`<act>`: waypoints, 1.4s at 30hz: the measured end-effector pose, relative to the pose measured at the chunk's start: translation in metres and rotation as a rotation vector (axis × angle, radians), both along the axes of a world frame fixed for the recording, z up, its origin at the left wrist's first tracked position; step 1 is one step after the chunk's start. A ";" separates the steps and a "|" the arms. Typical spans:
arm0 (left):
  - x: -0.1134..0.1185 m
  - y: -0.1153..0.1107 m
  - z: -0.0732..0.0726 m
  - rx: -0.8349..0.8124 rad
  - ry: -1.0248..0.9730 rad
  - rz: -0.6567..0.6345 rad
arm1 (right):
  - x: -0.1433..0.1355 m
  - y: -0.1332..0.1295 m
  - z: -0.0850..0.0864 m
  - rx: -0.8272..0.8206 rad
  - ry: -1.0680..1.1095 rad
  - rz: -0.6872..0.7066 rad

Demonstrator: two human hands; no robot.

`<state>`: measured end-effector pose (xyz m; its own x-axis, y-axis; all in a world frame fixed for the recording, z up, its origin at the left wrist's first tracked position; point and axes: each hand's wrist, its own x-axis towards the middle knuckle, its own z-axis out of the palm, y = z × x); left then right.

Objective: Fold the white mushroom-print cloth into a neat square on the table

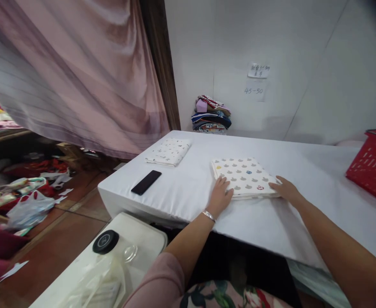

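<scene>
A folded white cloth (244,173) lies on the white-covered table, printed with rows of grey shapes and a few yellow, blue and red ones. At its near left corner is my left hand (219,197), with a silver bracelet on the wrist; fingers and thumb close on the cloth's edge. My right hand (287,191) pinches the near right corner, thumb on top, the other fingers partly hidden. Farther left lies a second folded white cloth (170,151) with small dark prints, apart from both hands.
A black phone (146,182) lies near the table's left front edge. A red plastic basket (372,164) stands at the right. Folded fabrics (211,114) are stacked behind the table. A white stand (139,229) at lower left bears a black round lid (105,241) and a plastic bag (99,282).
</scene>
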<state>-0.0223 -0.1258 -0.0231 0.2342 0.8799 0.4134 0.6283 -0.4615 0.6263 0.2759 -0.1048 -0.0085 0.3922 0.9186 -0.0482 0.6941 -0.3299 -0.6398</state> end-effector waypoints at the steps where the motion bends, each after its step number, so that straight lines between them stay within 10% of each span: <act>1: 0.000 0.000 -0.001 -0.006 -0.042 -0.021 | 0.004 -0.014 -0.001 -0.004 0.018 -0.022; 7: -0.002 0.013 0.006 -0.087 -0.231 0.122 | 0.019 -0.067 0.003 -0.138 0.212 -0.133; 18: 0.006 0.047 0.043 -0.482 0.060 0.263 | 0.008 -0.030 -0.005 0.132 0.150 -0.107; 27: -0.001 0.043 0.022 -0.425 0.049 0.339 | 0.009 -0.047 -0.010 0.283 0.332 -0.196; 36: 0.009 0.060 0.043 -0.480 0.095 0.324 | 0.008 -0.043 -0.016 0.382 0.366 -0.195; 42: 0.011 0.066 0.029 -0.424 0.094 0.376 | 0.011 -0.044 -0.018 0.370 0.369 -0.202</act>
